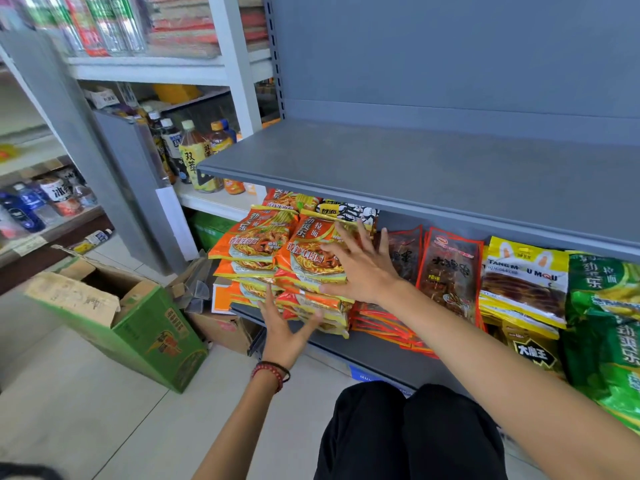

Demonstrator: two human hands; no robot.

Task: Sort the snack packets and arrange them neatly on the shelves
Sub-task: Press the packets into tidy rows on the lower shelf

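Head view. The orange stack (pixel 277 265) of noodle packets sits at the left end of the lower shelf (pixel 381 358), in two side-by-side piles whose fronts reach the shelf's front edge. The upper shelf (pixel 415 168) overhangs it; its front lip runs just above the stack's rear packets, leaving only a narrow gap there.

The right hand (pixel 360 268) lies flat on the top right packet, fingers straight and spread, gripping nothing. The left hand (pixel 284 327), with a red bead bracelet (pixel 272 374) at the wrist, is in front of the stack and lower, fingers splayed with tips against the packet edges, holding nothing.

Right of the stack stand the red packs (pixel 450 271), touching it at the base, then the yellow packs (pixel 523 278), then the green packs (pixel 602 306) furthest off. Left of and below the stack, a green carton (pixel 145 330) stands open on the tiled floor (pixel 86 427), with bare tiles between them. Bottles (pixel 194 150) stand above and left of the stack.

The orange packets read 劲爽乐 拉面 and 香辣牛肉面. The yellow packs read TANG MOU MOU, and the green packs 劲爽乐 拉面. A black-labelled pack (pixel 533 355) under the yellow ones reads 大魔王. The red packs' writing is too blurred to read.
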